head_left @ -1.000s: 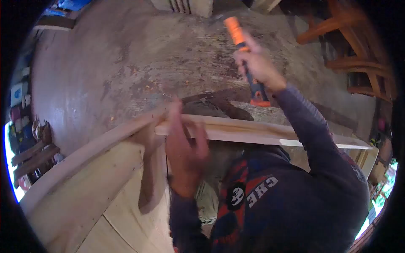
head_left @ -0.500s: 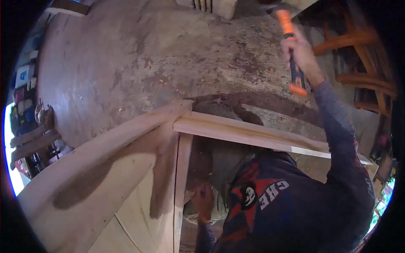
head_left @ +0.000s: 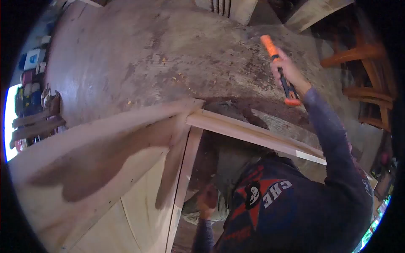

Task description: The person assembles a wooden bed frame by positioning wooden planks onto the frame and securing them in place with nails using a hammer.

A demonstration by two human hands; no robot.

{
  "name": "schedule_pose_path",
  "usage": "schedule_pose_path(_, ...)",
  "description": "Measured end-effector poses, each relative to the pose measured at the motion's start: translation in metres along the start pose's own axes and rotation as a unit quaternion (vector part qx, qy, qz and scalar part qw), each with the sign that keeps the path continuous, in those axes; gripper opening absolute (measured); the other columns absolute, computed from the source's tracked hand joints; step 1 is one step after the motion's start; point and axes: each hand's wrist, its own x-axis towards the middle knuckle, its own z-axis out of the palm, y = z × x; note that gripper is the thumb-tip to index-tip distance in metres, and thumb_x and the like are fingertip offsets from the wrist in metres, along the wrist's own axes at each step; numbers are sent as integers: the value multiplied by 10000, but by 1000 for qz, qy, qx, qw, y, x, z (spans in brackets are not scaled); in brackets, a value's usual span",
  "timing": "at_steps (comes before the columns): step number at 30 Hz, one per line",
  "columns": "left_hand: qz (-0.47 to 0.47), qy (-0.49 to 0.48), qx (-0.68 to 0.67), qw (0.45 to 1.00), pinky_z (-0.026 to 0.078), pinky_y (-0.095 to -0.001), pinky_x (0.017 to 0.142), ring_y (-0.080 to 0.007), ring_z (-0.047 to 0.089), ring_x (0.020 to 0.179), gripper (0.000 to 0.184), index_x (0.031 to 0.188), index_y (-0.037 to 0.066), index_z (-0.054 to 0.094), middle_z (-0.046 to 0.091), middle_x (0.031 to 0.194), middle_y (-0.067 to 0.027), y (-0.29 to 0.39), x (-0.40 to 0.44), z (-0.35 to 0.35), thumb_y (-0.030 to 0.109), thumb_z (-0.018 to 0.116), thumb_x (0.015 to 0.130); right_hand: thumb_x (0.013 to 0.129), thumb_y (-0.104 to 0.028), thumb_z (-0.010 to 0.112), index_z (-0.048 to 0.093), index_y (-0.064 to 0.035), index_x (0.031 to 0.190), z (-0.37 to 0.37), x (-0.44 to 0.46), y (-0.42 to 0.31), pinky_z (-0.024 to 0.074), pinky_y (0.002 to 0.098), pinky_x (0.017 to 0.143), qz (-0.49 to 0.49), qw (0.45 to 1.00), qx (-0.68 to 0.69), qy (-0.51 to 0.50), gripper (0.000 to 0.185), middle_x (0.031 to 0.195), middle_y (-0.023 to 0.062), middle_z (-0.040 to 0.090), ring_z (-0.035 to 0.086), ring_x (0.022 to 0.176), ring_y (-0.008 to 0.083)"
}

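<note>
My right hand [head_left: 288, 71] is wrapped round the orange and black handle of a hammer [head_left: 270, 46], held up over the floor beyond the wooden frame. The hammer's head is blurred at the far end. Low in the middle, my left hand [head_left: 207, 198] is in shade inside the frame, with its fingers drawn together; whatever they hold, if anything, is too dark to make out. Between my hands runs a pale wooden rail [head_left: 244, 130], joined at a corner to a wide wooden board [head_left: 114, 126]. A pale panel [head_left: 139, 185] lies within the piece at left.
Orange-brown wooden furniture [head_left: 358, 55] stands at the right. Pale wooden posts [head_left: 316, 14] stand at the top. Along the left edge are a white container [head_left: 33, 59] and stacked goods. Wood chips lie on the worn floor [head_left: 126, 55].
The hammer and my right hand are lower and further left in view. My head view has shifted, so the surroundings sit lower. My left hand stays inside the frame.
</note>
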Motion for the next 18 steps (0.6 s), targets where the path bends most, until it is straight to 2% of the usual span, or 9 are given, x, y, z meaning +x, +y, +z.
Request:
schedule_pose_path(2, -60, -12, 41, 997, 526, -322, 710, -184, 671, 777, 325, 1213, 51, 611, 694, 889, -123, 1, -3, 10, 220, 619, 937, 866, -26, 501, 285, -136, 1495, 12, 1, 6, 435, 256, 405, -72, 993, 26, 89, 675, 629, -15, 472, 516, 496, 85)
schedule_pose_path(4, -113, -23, 86, 990, 523, -325, 719, -177, 667, 797, 325, 1216, 55, 609, 688, 879, -119, 7, 23, 17, 223, 614, 938, 863, -30, 504, 271, -131, 1506, 36, -21, 26, 430, 263, 403, 24, 992, -94, -80, 692, 633, -19, 469, 494, 488, 86)
schedule_pose_path(7, 101, -9, 38, 994, 519, -338, 734, -184, 665, 812, 297, 1187, 82, 634, 686, 867, -121, 12, 58, 15, 248, 606, 943, 864, -38, 507, 244, -136, 1525, 48, -41, 31, 423, 269, 398, 142, 917, -125, -351, 719, 642, -24, 468, 464, 479, 82)
schedule_pose_path(9, -64, -25, -11, 998, 517, -343, 734, -187, 657, 792, 282, 1164, 92, 649, 682, 854, -106, 32, 57, 5, 268, 603, 949, 867, -38, 502, 210, -168, 1546, 36, -42, 3, 426, 267, 408, 210, 946, -19, -245, 751, 654, -25, 470, 447, 480, 78)
schedule_pose_path(11, -74, -2, 2, 997, 515, -335, 733, -181, 651, 786, 278, 1151, 90, 655, 680, 849, -101, 10, 43, 3, 274, 606, 948, 869, -48, 505, 197, -188, 1551, 21, -27, 7, 423, 259, 398, 147, 971, -54, -183, 761, 662, -23, 474, 453, 479, 80)
schedule_pose_path(13, -84, 18, 18, 996, 512, -326, 732, -174, 644, 780, 276, 1137, 88, 661, 679, 843, -97, -10, 30, 6, 281, 609, 947, 861, -46, 505, 201, -196, 1551, 16, -9, 13, 425, 268, 405, -7, 1000, 17, 22, 769, 649, -26, 471, 458, 481, 85)
schedule_pose_path(14, -79, 24, -1, 997, 508, -321, 720, -162, 634, 769, 278, 1146, 92, 659, 679, 841, -91, -16, 29, 10, 279, 612, 946, 861, -46, 505, 201, -196, 1551, 21, -11, 20, 425, 268, 405, -9, 1000, 16, 21, 769, 649, -26, 471, 458, 481, 85)
schedule_pose_path(16, -70, 31, -20, 997, 504, -316, 707, -150, 624, 759, 281, 1155, 96, 658, 679, 839, -86, -12, 39, 20, 278, 614, 945, 857, -35, 509, 186, -180, 1556, 46, -27, 32, 420, 266, 431, 2, 996, -88, -22, 784, 637, -24, 459, 456, 488, 83)
schedule_pose_path(18, 16, 32, -59, 998, 500, -306, 685, -130, 614, 729, 269, 1146, 96, 666, 681, 817, -62, 2, 59, 28, 267, 621, 944, 841, -23, 523, 165, -164, 1571, 67, -56, 19, 395, 237, 435, 150, 925, -190, -291, 825, 673, -12, 472, 457, 512, 69)
